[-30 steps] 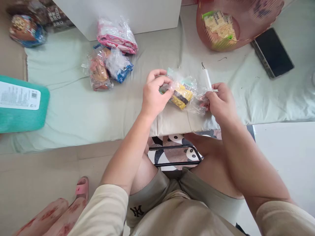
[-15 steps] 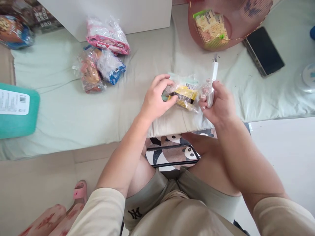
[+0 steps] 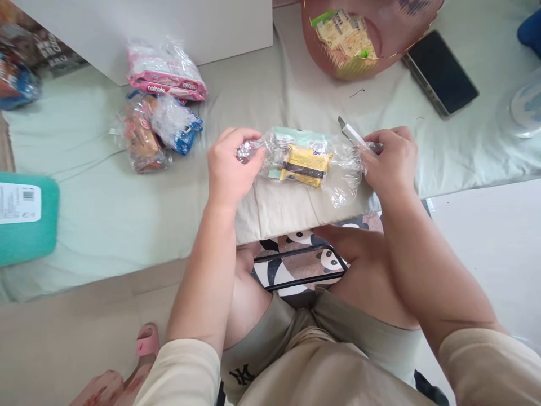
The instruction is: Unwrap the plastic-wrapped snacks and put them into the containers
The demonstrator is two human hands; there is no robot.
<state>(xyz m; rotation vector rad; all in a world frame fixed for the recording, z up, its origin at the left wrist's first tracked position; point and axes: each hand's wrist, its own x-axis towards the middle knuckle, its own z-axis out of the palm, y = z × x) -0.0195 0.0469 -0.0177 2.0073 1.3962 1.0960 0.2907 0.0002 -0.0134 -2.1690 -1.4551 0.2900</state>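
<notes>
Clear plastic wrap point(image 3: 343, 189) stretches between my hands over a pale green packet point(image 3: 300, 135) and a yellow packet point(image 3: 307, 164) with a dark band. My left hand point(image 3: 232, 160) pinches the wrap's left end, fingers closed. In my right hand point(image 3: 391, 160) is a white utility knife point(image 3: 354, 135), its blade out and pointing up and left above the wrap. The right fingers are also at the wrap's right end; whether they grip it too is partly hidden. Both packets lie near the front edge of the cloth-covered surface point(image 3: 190, 197).
To the left lie a pink-and-white package point(image 3: 167, 76) and several wrapped snacks point(image 3: 143, 138). A green container point(image 3: 27, 225) sits at far left. Behind are a pink bowl point(image 3: 338, 65) holding packets, a dark phone point(image 3: 443, 73) and a round lidded container point(image 3: 526, 110). Another person's foot point(image 3: 147, 341) is below left.
My left hand has moved left, drawing the wrap out to the side. The knife has tipped from upright to slanting left, and the packets show more fully between my hands.
</notes>
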